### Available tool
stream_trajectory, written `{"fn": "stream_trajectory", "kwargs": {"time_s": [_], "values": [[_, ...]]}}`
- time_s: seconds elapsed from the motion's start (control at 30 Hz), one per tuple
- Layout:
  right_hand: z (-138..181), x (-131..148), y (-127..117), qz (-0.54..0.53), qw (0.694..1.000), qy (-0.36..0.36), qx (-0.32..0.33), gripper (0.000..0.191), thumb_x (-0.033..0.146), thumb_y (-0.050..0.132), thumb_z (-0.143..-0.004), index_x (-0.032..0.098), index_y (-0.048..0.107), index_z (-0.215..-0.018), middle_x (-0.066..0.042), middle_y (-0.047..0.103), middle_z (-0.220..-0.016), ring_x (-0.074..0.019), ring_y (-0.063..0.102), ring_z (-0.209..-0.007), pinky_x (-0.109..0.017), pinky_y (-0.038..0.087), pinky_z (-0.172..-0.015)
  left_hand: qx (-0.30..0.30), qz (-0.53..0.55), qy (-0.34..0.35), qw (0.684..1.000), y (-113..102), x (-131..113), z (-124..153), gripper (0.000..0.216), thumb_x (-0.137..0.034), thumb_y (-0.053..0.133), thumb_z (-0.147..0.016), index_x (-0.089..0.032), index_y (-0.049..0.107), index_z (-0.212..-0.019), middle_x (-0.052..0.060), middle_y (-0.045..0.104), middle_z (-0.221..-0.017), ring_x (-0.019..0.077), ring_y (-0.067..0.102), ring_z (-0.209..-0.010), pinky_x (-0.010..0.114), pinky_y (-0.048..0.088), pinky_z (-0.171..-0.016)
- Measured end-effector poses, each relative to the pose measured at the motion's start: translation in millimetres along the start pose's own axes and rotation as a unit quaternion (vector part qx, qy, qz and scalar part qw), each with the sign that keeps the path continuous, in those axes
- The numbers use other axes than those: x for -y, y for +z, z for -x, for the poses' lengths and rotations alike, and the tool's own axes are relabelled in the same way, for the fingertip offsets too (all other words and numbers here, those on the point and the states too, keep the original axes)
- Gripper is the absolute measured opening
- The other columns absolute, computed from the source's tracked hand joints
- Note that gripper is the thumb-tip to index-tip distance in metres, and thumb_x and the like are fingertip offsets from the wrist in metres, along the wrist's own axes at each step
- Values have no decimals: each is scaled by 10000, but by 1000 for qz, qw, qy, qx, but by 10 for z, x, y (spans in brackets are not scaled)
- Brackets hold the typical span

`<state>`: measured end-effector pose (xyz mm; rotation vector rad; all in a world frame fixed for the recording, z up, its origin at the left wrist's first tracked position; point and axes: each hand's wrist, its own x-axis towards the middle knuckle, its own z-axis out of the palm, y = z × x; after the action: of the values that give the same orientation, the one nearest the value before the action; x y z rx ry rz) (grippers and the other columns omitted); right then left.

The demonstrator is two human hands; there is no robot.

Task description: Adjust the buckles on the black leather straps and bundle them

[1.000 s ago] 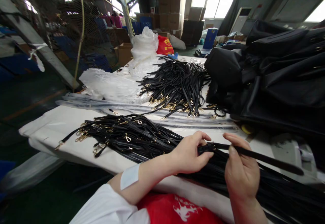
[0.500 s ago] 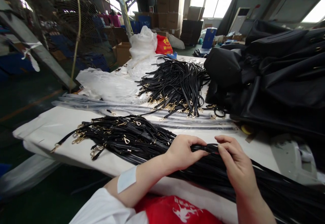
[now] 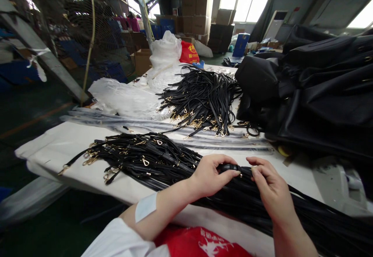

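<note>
Between thumb and fingers, my left hand [image 3: 214, 173] grips a black strap [image 3: 233, 167] with a small gold-coloured piece near the thumb tip. My right hand [image 3: 269, 183] pinches the same strap a short way to the right. Both hands are above a long pile of black straps [image 3: 157, 154] with gold snap hooks at its left end. The straps run under my hands and off toward the lower right. A second heap of black straps [image 3: 204, 94], also with gold hooks, lies farther back on the white table [image 3: 55, 140].
Long clear plastic sleeves [image 3: 140, 123] stretch across the table between the two heaps. Crumpled clear plastic [image 3: 119, 98] lies at the back left. Large black bags [image 3: 326, 94] are piled on the right, near a pale machine part [image 3: 335, 183]. A metal post [image 3: 46, 55] slants at the left.
The strap piece between my hands has turned slightly, and a small gold-coloured bit now shows by my left thumb. Both hands stay nearly in place.
</note>
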<state>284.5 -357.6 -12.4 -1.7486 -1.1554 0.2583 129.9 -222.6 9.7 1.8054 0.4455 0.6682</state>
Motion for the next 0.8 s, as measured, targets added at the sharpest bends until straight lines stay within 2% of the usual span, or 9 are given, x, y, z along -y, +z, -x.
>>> {"fn": "stream_trajectory", "kwargs": {"time_s": [0.3,0.5,0.67,0.8], "values": [[8,28,91,-85,994,27,63,351,408,499,-997,224,594,-712,-67,641,-1180,-234,580,-1116,-326,422,-915,2,-19,8,1000,-25,-3,17,224,-330,736,-804,-159,750,-948,21,727,-790,134,608,-672,224,451,-617],[34,6,117,-86,993,14,74,308,385,520,-993,237,662,-763,-50,641,-1159,-225,583,-1121,-326,405,-966,6,6,66,998,21,-23,48,211,-309,782,-782,-146,747,-911,26,739,-802,124,625,-679,216,469,-669],[85,-9,187,-136,989,23,49,267,373,511,-1002,244,701,-867,-60,631,-1185,-232,583,-1129,-345,425,-975,-3,-27,71,997,62,-48,63,222,-335,740,-812,-135,715,-907,22,704,-743,106,543,-571,219,414,-562],[103,18,202,-130,991,10,17,220,340,511,-1008,257,702,-938,-51,621,-1221,-225,567,-1161,-341,417,-984,-3,-47,98,994,48,-62,60,198,-318,681,-848,-135,690,-924,38,704,-779,128,579,-635,228,430,-594]]}}
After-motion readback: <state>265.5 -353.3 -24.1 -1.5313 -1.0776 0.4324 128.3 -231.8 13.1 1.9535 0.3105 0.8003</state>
